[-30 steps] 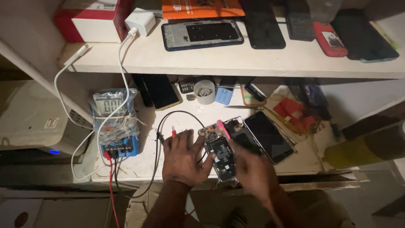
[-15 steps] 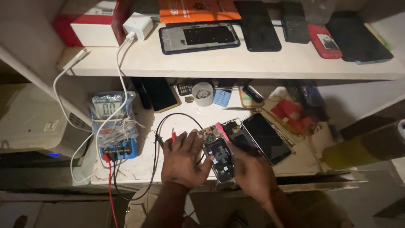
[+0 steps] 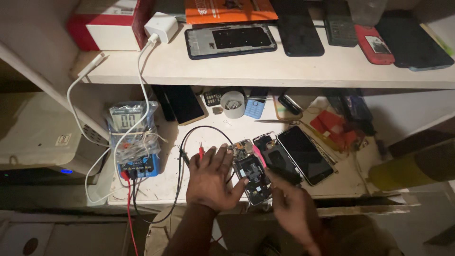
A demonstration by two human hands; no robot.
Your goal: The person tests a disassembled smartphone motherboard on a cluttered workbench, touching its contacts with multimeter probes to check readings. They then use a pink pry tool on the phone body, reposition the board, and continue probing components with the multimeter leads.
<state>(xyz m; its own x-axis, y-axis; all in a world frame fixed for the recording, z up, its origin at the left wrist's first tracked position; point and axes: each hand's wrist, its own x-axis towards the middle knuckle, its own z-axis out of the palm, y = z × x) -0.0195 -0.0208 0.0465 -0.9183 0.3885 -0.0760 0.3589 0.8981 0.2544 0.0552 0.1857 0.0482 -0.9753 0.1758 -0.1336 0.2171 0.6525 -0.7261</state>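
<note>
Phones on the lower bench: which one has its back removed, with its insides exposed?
The opened phone between the left hand and right hand; the others nearby show plain dark surfaces.

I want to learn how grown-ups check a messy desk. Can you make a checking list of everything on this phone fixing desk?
Surface: pale worktop, stained, under a shelf.
Job's things: opened phone with its insides showing, between both hands; next to it a black back cover and a dark-screened phone.
Clutter: tape roll, red pieces, phones and a phone frame on the shelf.
Hands: left hand flat, fingers spread beside the opened phone; right hand at its lower edge.
Cables: red and black probe leads from a multimeter; white charger cable.
Surroundings: dim; a pale box at the left.
</note>
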